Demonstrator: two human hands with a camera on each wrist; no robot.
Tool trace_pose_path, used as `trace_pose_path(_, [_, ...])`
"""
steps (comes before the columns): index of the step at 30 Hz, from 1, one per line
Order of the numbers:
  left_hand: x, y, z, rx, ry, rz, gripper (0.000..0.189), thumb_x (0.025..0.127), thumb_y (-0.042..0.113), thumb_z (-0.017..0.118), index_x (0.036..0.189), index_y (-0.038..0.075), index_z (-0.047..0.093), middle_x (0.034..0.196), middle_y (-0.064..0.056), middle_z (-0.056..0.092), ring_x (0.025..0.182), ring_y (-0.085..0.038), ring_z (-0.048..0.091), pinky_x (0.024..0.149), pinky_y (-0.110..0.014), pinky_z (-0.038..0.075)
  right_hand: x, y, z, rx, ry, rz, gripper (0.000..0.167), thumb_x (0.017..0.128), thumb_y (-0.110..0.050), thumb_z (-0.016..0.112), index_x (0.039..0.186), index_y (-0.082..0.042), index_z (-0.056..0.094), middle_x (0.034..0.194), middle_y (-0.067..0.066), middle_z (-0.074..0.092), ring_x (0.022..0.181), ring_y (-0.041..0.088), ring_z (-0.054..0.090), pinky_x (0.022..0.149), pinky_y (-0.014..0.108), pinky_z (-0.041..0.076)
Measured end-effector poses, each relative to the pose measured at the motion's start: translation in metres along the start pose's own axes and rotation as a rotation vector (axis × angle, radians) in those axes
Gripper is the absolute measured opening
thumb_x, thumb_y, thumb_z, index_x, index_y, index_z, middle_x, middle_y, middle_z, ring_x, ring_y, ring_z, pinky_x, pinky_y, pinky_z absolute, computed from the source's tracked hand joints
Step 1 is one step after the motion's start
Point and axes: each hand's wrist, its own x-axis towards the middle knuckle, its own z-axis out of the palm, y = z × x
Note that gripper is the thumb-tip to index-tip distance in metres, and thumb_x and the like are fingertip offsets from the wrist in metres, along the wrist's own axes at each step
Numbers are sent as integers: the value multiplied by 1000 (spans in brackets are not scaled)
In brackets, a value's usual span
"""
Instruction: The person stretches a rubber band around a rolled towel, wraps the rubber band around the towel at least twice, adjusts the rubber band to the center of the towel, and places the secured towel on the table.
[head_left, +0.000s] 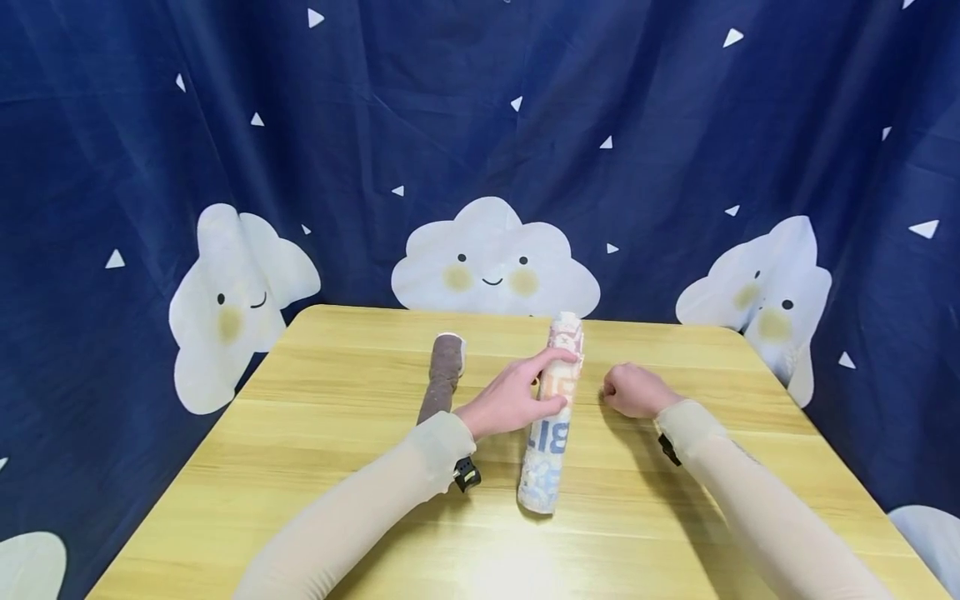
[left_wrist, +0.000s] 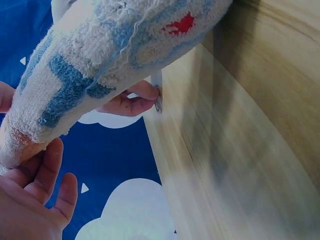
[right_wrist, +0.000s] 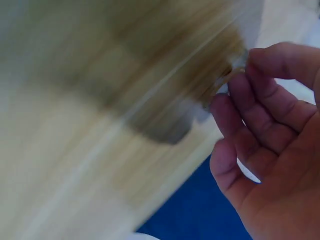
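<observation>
A rolled white towel [head_left: 547,454] with blue, orange and pink patterns lies lengthwise away from me at mid-table. My left hand [head_left: 513,398] grips its far half, thumb on the near side and fingers over the top. In the left wrist view the terry towel [left_wrist: 95,65] shows blue patches and a small red spot. To the right of the roll, my right hand [head_left: 637,390] is low over the table, fingers curled. The right wrist view shows the right hand [right_wrist: 275,120] pinching a small pale object [right_wrist: 222,87] between thumb and fingertips; I cannot tell what it is.
Left of the left hand lies a brown rolled towel [head_left: 447,358], narrowed around its middle and partly covered by the left sleeve. The wooden table [head_left: 300,433] ends at the back against a dark blue curtain [head_left: 465,100] with cloud prints.
</observation>
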Motion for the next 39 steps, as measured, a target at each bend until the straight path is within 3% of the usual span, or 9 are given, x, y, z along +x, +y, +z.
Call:
trace_pose_path(6, [-1, 1, 0, -3, -2, 12, 62, 92, 18, 69, 142, 45, 45, 117, -3, 63, 83, -12, 70, 65, -30, 59, -2, 3, 1, 295, -33, -5, 8, 91, -7, 63, 82, -8, 64, 70, 1, 62, 65, 14, 53, 63, 29, 42])
trace_pose_path(11, [-2, 0, 0, 15, 11, 16, 61, 92, 18, 69, 142, 45, 45, 118, -3, 63, 84, -11, 69, 66, -29, 59, -2, 4, 1, 564, -75, 12, 11, 97, -4, 55, 91, 3, 60, 75, 10, 69, 68, 19, 64, 60, 25, 47])
trace_pose_path(19, [-3, -3, 0, 27, 27, 24, 61, 93, 20, 68, 142, 46, 44, 119, -2, 62, 81, -11, 69, 65, -30, 59, 0, 1, -3, 901, -129, 74, 22, 100, -6, 52, 112, 12, 52, 84, 20, 68, 73, 30, 69, 60, 34, 49])
trace_pose_path(25, [-3, -4, 0, 45, 39, 39, 60, 93, 21, 68, 143, 45, 44, 117, -1, 61, 78, -11, 67, 64, -30, 59, -2, -4, -7, 1043, -147, 65, 23, 101, -6, 45, 115, 10, 50, 98, 18, 65, 76, 24, 69, 64, 33, 48])
trace_pose_path(34, [-3, -3, 3, 27, 38, 58, 61, 93, 19, 67, 144, 43, 43, 112, -1, 61, 75, -11, 67, 62, -30, 59, -8, -12, -10, 1236, -135, 26, 19, 96, 3, 42, 110, 12, 53, 96, 15, 66, 74, 15, 63, 69, 29, 53])
trace_pose_path(39, [-3, -2, 5, 48, 47, 69, 61, 93, 18, 68, 144, 41, 44, 109, -1, 62, 74, -10, 66, 63, -29, 59, -13, -12, -6, 1325, -132, 26, 20, 98, 4, 42, 113, 12, 52, 96, 10, 67, 72, 13, 61, 60, 22, 47])
